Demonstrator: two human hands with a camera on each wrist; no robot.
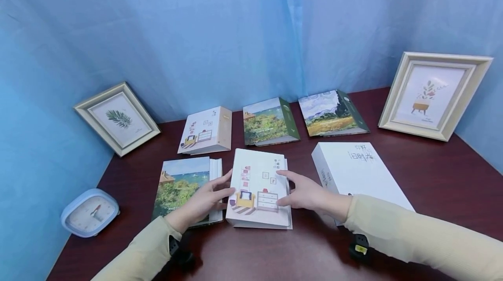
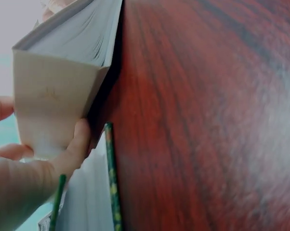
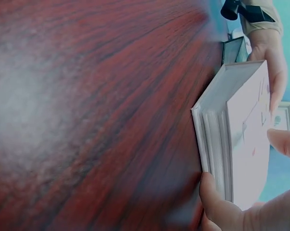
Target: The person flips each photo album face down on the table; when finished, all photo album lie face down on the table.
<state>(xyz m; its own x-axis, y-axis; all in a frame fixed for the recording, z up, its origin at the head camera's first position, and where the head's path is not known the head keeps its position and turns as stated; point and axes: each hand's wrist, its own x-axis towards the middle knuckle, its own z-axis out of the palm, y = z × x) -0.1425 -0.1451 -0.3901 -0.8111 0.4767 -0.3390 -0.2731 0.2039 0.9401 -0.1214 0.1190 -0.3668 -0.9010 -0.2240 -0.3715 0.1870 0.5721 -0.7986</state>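
A white photo album [image 1: 255, 180] with a drawn yellow armchair and dresser lies between both hands at the front middle of the table. My left hand [image 1: 208, 196] grips its spine side; in the left wrist view, fingers touch the pale beige spine [image 2: 56, 98]. On the opposite side, my right hand [image 1: 308, 191] holds the page edges, one fingertip over the cover and another low at the open edge, as the right wrist view shows. Beneath the left wrist lies a green landscape photo album [image 1: 184, 176], its pages facing the white one. The white album's underside is hidden.
Behind stand a matching white album [image 1: 200, 130], a seaside-picture album [image 1: 265, 121] and a wheat-field album [image 1: 326, 111]. A thick white album [image 1: 365, 172] lies right, near the right forearm. Picture frames [image 1: 118, 117] [image 1: 432, 93] lean at both sides; a blue clock [image 1: 90, 212] sits left.
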